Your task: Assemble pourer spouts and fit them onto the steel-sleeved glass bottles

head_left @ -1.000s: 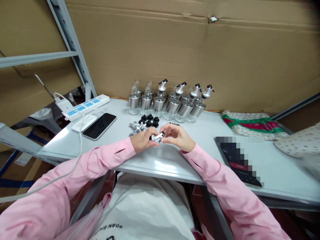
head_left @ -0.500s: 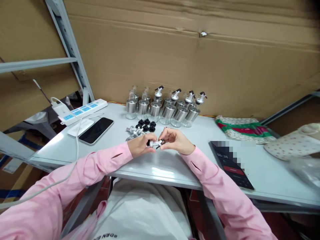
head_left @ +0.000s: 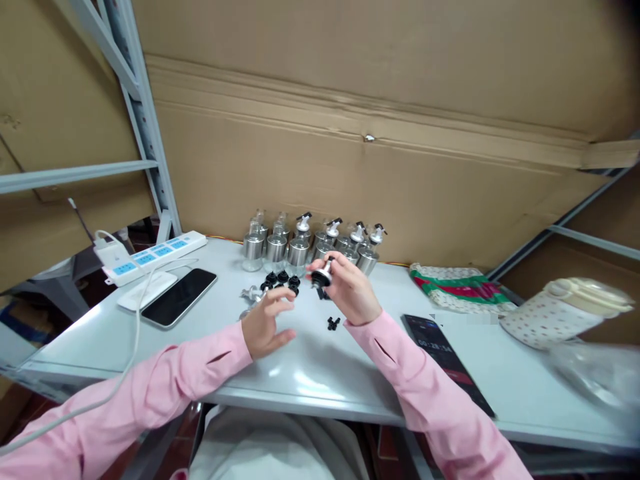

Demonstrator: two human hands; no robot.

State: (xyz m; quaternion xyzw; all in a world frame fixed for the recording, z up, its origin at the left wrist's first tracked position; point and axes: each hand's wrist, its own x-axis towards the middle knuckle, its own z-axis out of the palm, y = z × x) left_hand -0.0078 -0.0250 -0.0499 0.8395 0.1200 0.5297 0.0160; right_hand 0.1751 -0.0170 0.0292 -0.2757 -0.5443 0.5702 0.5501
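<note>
Between the fingers of my right hand (head_left: 353, 287) is a pourer spout (head_left: 323, 275), its black stopper end tilted down and to the left. My left hand (head_left: 267, 325) is empty with its fingers apart, near the black stoppers (head_left: 280, 279) and the silver spout parts (head_left: 251, 293) it partly covers. Behind the hands stand rows of glass bottles with steel sleeves (head_left: 276, 248). Several of them carry white and black pourer tops (head_left: 357, 232). Small black pieces (head_left: 333, 324) lie on the table below my right hand.
A phone (head_left: 180, 298) and a white power strip (head_left: 155, 257) lie at the left of the table (head_left: 240, 383). To the right are a second phone (head_left: 447, 360), a patterned cloth (head_left: 463, 288) and a spotted white flask (head_left: 560, 313). Cardboard (head_left: 300, 167) stands behind.
My left hand has let go of the pourer spout and moved left, its fingers opening. My right hand now holds the spout alone, stopper end downward. The camera view has tilted up.
</note>
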